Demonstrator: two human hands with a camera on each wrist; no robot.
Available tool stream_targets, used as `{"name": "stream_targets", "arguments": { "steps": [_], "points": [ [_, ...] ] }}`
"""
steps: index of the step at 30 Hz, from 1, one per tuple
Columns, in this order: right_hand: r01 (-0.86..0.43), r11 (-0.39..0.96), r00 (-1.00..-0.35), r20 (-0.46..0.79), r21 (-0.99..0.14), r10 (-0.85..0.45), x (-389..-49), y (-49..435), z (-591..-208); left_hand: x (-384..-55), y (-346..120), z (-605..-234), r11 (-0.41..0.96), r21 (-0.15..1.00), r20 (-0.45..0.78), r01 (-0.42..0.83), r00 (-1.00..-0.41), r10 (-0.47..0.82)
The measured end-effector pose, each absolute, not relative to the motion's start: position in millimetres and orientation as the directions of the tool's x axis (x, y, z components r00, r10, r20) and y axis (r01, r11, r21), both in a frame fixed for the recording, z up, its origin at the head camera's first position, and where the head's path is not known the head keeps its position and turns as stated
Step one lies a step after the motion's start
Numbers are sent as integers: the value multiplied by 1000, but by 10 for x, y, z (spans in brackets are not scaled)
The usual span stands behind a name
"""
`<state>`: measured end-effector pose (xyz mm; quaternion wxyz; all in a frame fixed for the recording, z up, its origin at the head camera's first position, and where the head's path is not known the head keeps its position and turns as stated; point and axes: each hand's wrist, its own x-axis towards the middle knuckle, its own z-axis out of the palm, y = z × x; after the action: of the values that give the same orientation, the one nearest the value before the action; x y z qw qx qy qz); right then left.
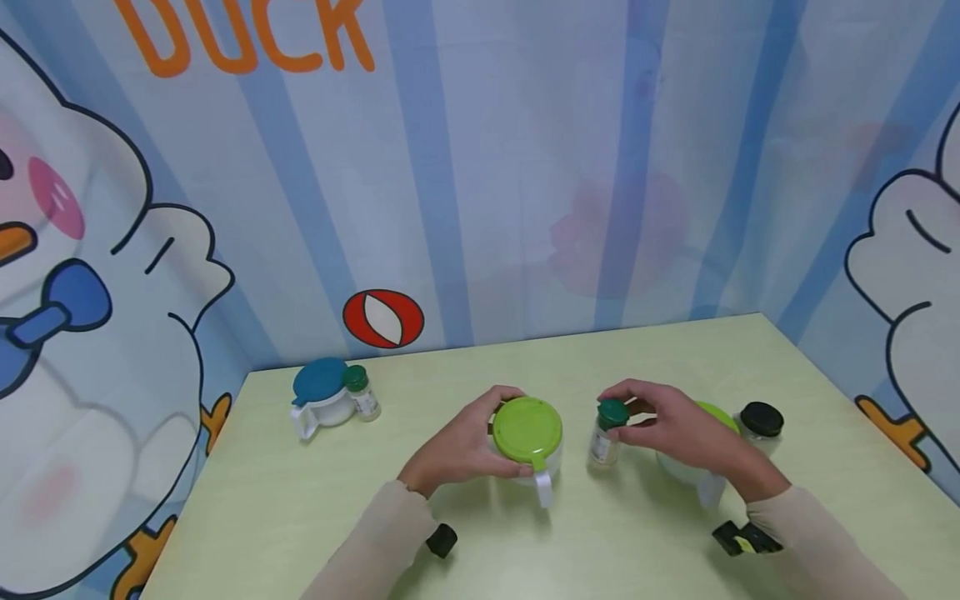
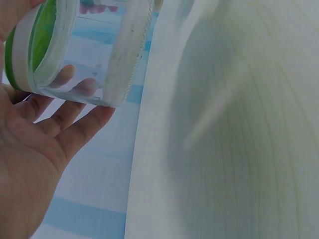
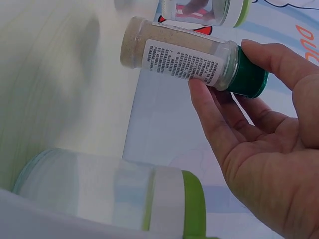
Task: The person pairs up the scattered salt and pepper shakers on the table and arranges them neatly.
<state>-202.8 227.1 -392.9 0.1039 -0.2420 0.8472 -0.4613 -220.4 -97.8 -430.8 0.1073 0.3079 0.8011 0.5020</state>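
In the head view, my left hand (image 1: 461, 446) grips a clear glass jar with a light-green lid (image 1: 527, 429) and a white handle, thumb and fingers around its sides. The jar's glass wall (image 2: 97, 59) looks see-through in the left wrist view, its base close over the table. My right hand (image 1: 686, 429) pinches a small spice bottle (image 1: 602, 448) by its dark green cap. Pale brown powder fills that bottle, and a printed white label (image 3: 182, 62) wraps its side. The bottle stands nearly upright, just right of the jar.
Partly behind my right hand is another jar with a green lid (image 1: 718, 413), beside a jar with a black lid (image 1: 761, 419). At the back left stand a blue-lidded jar (image 1: 321, 382) and a green-capped spice bottle (image 1: 363, 395). A printed curtain (image 1: 525, 167) hangs behind the table (image 1: 495, 558).
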Motion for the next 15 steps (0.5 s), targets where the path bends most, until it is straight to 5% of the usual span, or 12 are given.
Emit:
{"name": "stream_targets", "arguments": {
  "steps": [15],
  "points": [
    [-344,465,-851,62,-816,-522,-2001,2356,-3931,-2198,-888,-4338,293,869,150,399,-776,612]
  ]
}}
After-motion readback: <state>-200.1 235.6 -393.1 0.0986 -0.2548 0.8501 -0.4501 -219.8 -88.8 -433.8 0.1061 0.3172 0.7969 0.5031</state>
